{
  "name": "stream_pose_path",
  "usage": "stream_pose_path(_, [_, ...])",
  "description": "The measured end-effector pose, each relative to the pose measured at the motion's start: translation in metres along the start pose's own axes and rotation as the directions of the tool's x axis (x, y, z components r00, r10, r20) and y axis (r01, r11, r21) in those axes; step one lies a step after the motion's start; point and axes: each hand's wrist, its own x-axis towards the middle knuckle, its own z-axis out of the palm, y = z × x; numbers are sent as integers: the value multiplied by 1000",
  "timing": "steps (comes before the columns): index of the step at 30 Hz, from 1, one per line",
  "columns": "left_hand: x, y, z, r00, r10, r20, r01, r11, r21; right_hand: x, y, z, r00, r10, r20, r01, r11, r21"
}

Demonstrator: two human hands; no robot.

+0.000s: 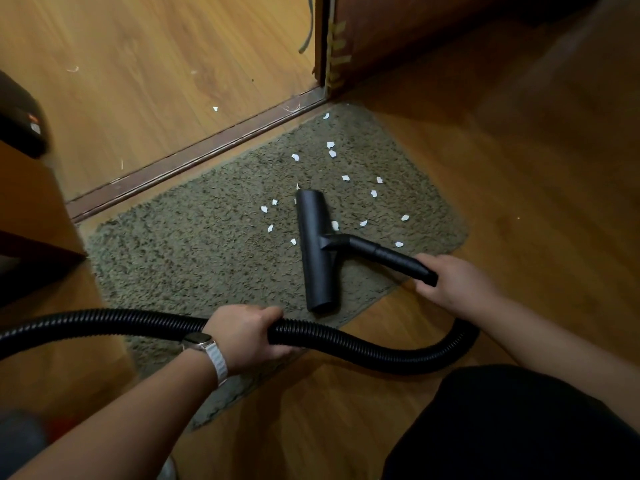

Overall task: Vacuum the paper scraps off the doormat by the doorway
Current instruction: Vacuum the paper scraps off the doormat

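Observation:
A grey-green shaggy doormat (207,244) lies along the door threshold. Several white paper scraps (330,145) are scattered over its far right half. A black T-shaped vacuum nozzle (317,251) rests on the mat among the scraps, some on each side of it. My right hand (453,282) grips the black wand just behind the nozzle. My left hand (247,332), with a watch on the wrist, is closed around the ribbed black hose (363,348), which loops from the left across to the wand.
A dark wooden threshold strip (194,157) borders the mat's far edge. An open brown door (415,32) stands at top right. One scrap (215,109) lies on the wood floor beyond the threshold. A dark object (20,123) and wooden furniture (31,209) sit at left.

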Motion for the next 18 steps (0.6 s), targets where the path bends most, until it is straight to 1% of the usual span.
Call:
stream_pose_path(2, [-1,-3,-1,1000,-19,24,19,1000,2,4,-8,-3,1000,-14,-2,14,998,-54])
stream_pose_path(4, [0,-3,-4,999,-39,35,39,999,11,6,-11,-9,1000,11,-21,-12,997,-72])
stream_pose_path(8, [4,-1,-8,990,-96,98,96,995,8,15,4,-23,989,119,-87,-120,993,-5])
stream_pose_path(10, [6,0,-9,990,-117,76,119,993,-17,20,11,-30,979,174,-107,-174,985,14])
stream_pose_path(12, [6,-1,-9,988,-137,70,139,990,-34,24,10,-34,974,205,-98,-204,979,21])
stream_pose_path(14, [6,-1,-10,987,-140,78,142,990,-22,26,5,-34,980,180,-82,-181,983,-3])
stream_pose_path(18, [5,-4,-10,993,-102,66,101,995,13,20,-12,-24,999,17,-29,-20,995,-99])
